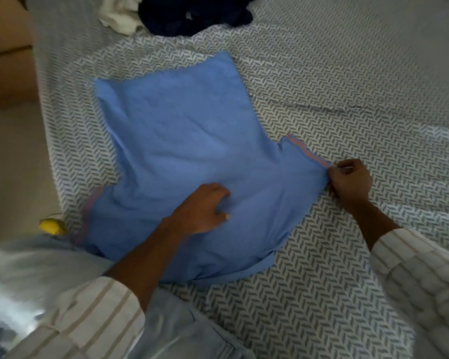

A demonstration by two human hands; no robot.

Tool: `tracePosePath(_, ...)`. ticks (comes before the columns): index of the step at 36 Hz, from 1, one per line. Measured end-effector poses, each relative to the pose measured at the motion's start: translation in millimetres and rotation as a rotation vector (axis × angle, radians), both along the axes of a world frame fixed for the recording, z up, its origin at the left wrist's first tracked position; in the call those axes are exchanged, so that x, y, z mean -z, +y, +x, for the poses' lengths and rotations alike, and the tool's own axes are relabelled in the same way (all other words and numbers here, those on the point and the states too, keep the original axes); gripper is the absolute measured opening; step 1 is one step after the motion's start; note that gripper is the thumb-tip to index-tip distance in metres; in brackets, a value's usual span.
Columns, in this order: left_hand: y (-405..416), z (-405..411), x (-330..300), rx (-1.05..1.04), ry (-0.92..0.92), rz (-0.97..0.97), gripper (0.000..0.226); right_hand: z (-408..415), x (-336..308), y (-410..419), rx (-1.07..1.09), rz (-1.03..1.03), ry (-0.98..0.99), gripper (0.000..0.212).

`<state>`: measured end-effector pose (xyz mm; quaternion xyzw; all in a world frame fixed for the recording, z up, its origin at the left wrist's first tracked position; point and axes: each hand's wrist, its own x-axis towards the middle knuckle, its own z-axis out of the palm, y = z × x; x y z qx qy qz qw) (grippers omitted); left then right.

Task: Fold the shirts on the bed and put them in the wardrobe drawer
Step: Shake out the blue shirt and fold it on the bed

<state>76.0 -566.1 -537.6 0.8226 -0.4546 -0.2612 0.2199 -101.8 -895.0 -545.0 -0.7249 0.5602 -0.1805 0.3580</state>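
A blue shirt (187, 161) is spread flat on the bed (347, 81), not yet folded. Its sleeve edge is pinched by the right hand (349, 183), while the left hand (205, 207) is laid on the cloth with fingers loosely curled; whether fabric is gripped cannot be told. A white garment (119, 14) and a dark garment (195, 14) are heaped at the far edge, so most folding seems left. No wardrobe is seen. The bed is covered by a patterned sheet; pale floor (11, 164) lies beside it.
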Motion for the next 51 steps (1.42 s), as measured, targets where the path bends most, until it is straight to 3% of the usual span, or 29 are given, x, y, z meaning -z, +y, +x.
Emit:
tracePosePath(3, 28, -18, -1, 0.004, -0.014, -0.077, 0.066, -4, -1, 16, -0.089, -0.220, 0.089, 0.058)
tracePosePath(8, 63, -53, -17, 0.042, -0.137, -0.145, 0.032, -23, -19, 84, -0.627, -0.540, -0.012, 0.047)
tracePosePath(12, 76, -79, -27, 0.153, -0.165, -0.109, 0.026, -48, -26, 142, -1.187, -0.451, -0.037, 0.043)
tracePosePath(16, 85, -95, -27, 0.170, -0.084, 0.083, 0.028, -58, -21, 183, -1.469, -0.338, 0.003, 0.033)
tracePosePath(19, 87, -100, -22, 0.123, 0.022, 0.094, 0.022, -55, -16, 198, -1.487, -0.354, 0.098, 0.019)
tracePosePath(23, 89, -102, -12, -0.033, 0.086, 0.033, 0.015, -45, -12, 201, -1.412, -0.331, 0.317, 0.024)
tracePosePath(26, 87, -99, -13, -0.073, 0.068, 0.039, 0.012, -34, -21, 199, -1.386, -0.308, 0.468, 0.009)
tracePosePath(31, 84, -96, -11, -0.050, 0.079, 0.162, 0.017, -25, -23, 203, -1.340, -0.298, 0.560, 0.008)
tracePosePath(34, 82, -94, -10, -0.087, 0.091, 0.215, 0.014, -26, -19, 208, -1.336, -0.364, 0.608, 0.057)
tracePosePath(36, 83, -94, -8, -0.103, 0.111, 0.217, 0.008, -28, -17, 208, -1.317, -0.403, 0.593, 0.067)
tracePosePath(41, 86, -96, -8, -0.166, 0.136, 0.200, 0.010, -44, -23, 190, -1.285, -0.294, 0.545, 0.021)
tracePosePath(45, 84, -95, -9, -0.152, 0.142, 0.215, 0.031, -51, -29, 181, -1.221, -0.251, 0.556, 0.018)
tracePosePath(51, 79, -95, -17, -0.185, 0.239, 0.251, 0.031, -41, -25, 178, -1.186, -0.268, 0.601, 0.014)
